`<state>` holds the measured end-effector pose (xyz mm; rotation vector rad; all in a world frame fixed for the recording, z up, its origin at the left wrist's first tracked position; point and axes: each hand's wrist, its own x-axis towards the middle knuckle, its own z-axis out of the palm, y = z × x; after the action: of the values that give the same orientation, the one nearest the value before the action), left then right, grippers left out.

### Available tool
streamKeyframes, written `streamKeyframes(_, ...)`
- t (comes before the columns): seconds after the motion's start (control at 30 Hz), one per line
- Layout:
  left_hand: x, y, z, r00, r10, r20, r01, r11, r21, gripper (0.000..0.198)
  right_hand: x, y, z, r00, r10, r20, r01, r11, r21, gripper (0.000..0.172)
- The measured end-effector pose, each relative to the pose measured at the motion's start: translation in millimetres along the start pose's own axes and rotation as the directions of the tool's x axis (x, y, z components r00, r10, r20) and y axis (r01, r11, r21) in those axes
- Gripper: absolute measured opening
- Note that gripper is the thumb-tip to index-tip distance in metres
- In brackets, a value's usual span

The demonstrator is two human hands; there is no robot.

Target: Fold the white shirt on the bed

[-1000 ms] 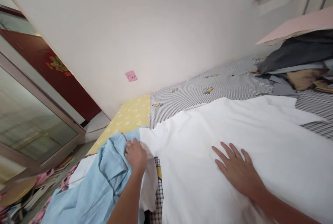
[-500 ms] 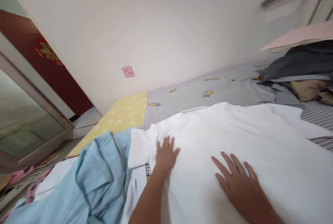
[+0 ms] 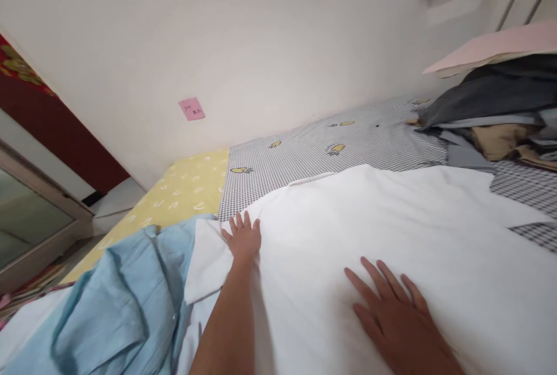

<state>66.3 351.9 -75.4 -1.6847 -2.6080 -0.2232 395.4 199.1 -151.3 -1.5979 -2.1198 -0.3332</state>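
Observation:
A white short-sleeved shirt (image 3: 313,235) lies spread over the bed, its near part running out of view at the bottom. My left hand (image 3: 243,240) rests flat near the base of the left sleeve, fingers apart. Over the middle of the shirt lies my right hand (image 3: 391,311), palm down with fingers spread. Neither hand grips anything. To the left of the shirt is a crumpled light blue garment (image 3: 117,299), touching the white sleeve.
A checked sheet with pineapple prints (image 3: 296,160) covers the bed beside a yellow patterned cloth (image 3: 191,183). Folded dark clothes (image 3: 483,96) with a pink sheet-like item (image 3: 496,47) on top are piled at the right. A white wall (image 3: 261,44) rises behind, bearing a pink note (image 3: 192,109).
My left hand has slid left and slightly up toward the sleeve. The right hand stays about where it was on the shirt. The view has shifted a little to the right.

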Motion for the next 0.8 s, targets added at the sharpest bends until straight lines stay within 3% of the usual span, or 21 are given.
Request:
streamKeyframes(0.17, -50, -18, -3.7, 0.999, 0.032, -0.001, -0.032, 0.998, 0.053, 0.063, 6, -9, -10, 0.997, 0.037, 0.075, -0.036, 0.999, -0.008, 0.051)
streamKeyframes(0.5, -188, -36, -25.6, 0.984, 0.172, 0.040, -0.174, 0.984, 0.046, 0.057, 15, -19, -33, 0.970, 0.076, 0.231, -0.056, 0.994, -0.089, 0.053)
streamKeyframes(0.67, -280, -58, -25.9, 0.967, 0.256, -0.002, -0.256, 0.966, 0.011, 0.054, 16, -22, -38, 0.940, 0.113, 0.322, -0.091, 0.992, -0.083, 0.056)
streamKeyframes(0.8, -374, -91, 1.0, 0.977, 0.196, -0.081, -0.202, 0.976, -0.077, 0.058, 18, -22, -41, 0.930, 0.116, 0.350, -0.102, 0.993, -0.059, 0.057)
